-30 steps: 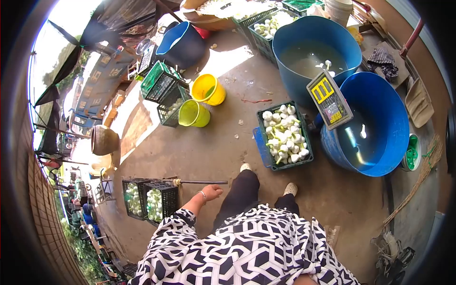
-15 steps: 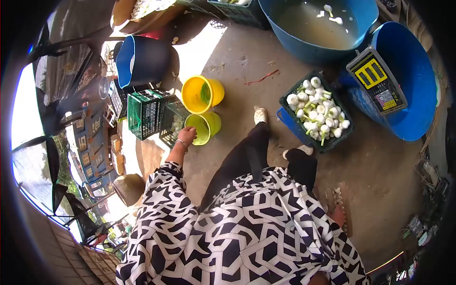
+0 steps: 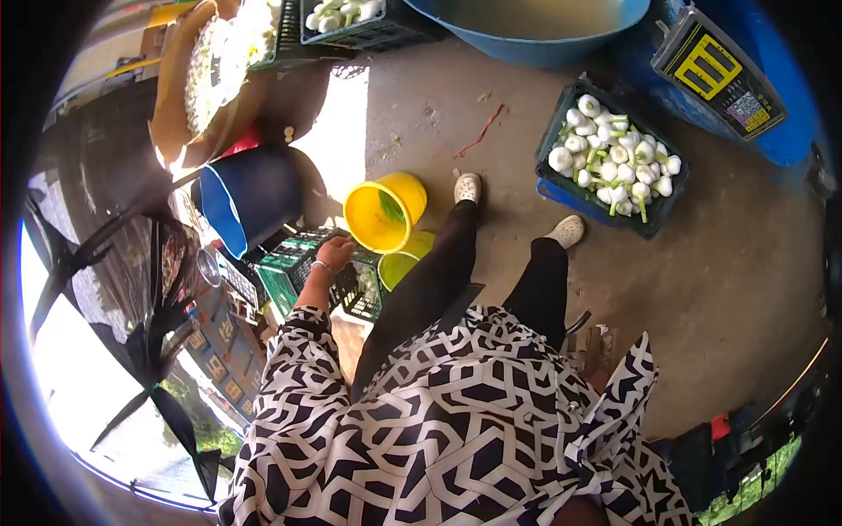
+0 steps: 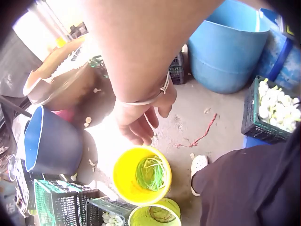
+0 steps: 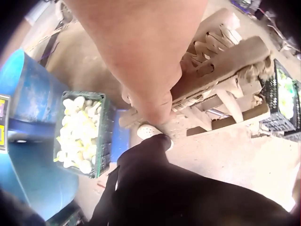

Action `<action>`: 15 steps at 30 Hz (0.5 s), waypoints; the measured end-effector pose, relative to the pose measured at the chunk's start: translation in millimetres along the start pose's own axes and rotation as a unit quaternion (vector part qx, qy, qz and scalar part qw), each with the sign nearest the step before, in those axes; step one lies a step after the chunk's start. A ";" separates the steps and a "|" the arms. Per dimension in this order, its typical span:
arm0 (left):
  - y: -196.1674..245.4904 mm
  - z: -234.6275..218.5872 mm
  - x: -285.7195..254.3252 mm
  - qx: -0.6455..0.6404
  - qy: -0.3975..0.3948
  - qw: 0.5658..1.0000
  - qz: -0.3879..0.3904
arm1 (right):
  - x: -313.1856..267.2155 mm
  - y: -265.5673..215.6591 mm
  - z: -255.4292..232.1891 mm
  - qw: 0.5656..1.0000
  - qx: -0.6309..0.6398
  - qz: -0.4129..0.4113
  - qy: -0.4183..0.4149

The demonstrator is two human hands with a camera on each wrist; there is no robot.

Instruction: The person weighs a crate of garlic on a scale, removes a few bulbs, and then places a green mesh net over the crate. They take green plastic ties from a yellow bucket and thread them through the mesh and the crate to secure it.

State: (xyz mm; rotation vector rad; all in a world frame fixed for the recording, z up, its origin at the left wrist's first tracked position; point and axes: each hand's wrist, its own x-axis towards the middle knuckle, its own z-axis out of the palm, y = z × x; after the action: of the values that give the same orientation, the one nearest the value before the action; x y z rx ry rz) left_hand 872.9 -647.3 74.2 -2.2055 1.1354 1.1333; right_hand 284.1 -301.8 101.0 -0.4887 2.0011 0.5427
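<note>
My left hand hangs with loosely curled fingers and holds nothing. In the left wrist view it overlaps the far rim of a yellow bucket with green strands inside. A yellow-green bucket stands against it. In the head view the left hand appears above green plastic crates. My right hand grips a worn wooden stool-like piece with slats and crossbars, beside my leg. Its fingertips are partly hidden. The head view shows only a bit of this wooden piece past the shirt.
Right of my feet, a dark crate of white garlic bulbs sits over a blue platform, near a scale display. A large blue tub stands beyond. A dark blue bin and a wide brown container stand left.
My view has turned and I have stepped toward the buckets. My left hand has passed from the floor to beside the yellow bucket. The wooden piece has moved along with me.
</note>
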 end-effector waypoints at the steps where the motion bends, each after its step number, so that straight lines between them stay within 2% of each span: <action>1: 3.1 -5.6 24.6 0.000 0.015 1.000 0.011 | -5.6 -10.8 20.1 0.999 0.032 0.035 -0.006; 2: 9.8 -4.0 52.2 -0.002 0.025 0.999 0.023 | -8.8 -21.1 40.7 0.995 0.063 0.071 -0.011; 4: 29.4 -3.5 87.5 -0.100 -0.018 0.995 0.017 | -14.8 -36.2 76.4 0.984 0.119 0.127 -0.020; 8: 58.0 13.8 139.6 0.032 -0.034 0.998 0.035 | 17.6 -60.8 164.3 0.951 0.261 0.156 0.047; 9: 32.1 22.1 178.6 0.130 -0.023 0.988 0.081 | 29.9 -67.6 191.1 0.932 0.310 0.172 0.074; 10: 37.6 30.4 189.4 0.236 -0.023 0.962 0.139 | 42.7 -73.1 219.2 0.910 0.356 0.186 0.102; 11: 43.9 38.7 199.0 0.337 -0.010 0.920 0.197 | 74.3 -65.4 268.6 0.963 0.114 0.114 0.214; 12: 67.5 52.5 199.1 0.384 -0.020 0.906 0.175 | 110.5 -59.0 318.6 0.942 -0.145 0.049 0.299; 13: 66.0 64.7 224.4 0.464 -0.055 0.859 0.208 | 136.0 -57.5 362.6 0.964 0.035 0.084 0.248; 14: 96.1 82.3 220.6 0.538 -0.100 0.827 0.125 | 159.7 -60.9 396.1 0.937 0.240 0.133 0.216; 15: 111.7 101.5 217.2 0.602 -0.095 0.778 0.151 | 183.3 -64.1 429.2 0.874 0.395 0.196 0.202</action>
State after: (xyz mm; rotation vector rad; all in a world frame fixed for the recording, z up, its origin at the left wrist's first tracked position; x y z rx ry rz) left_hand 807.1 -749.5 -160.7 -0.9039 1.5257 0.4087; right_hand 539.9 -134.5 -257.5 0.3509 2.5147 -0.2008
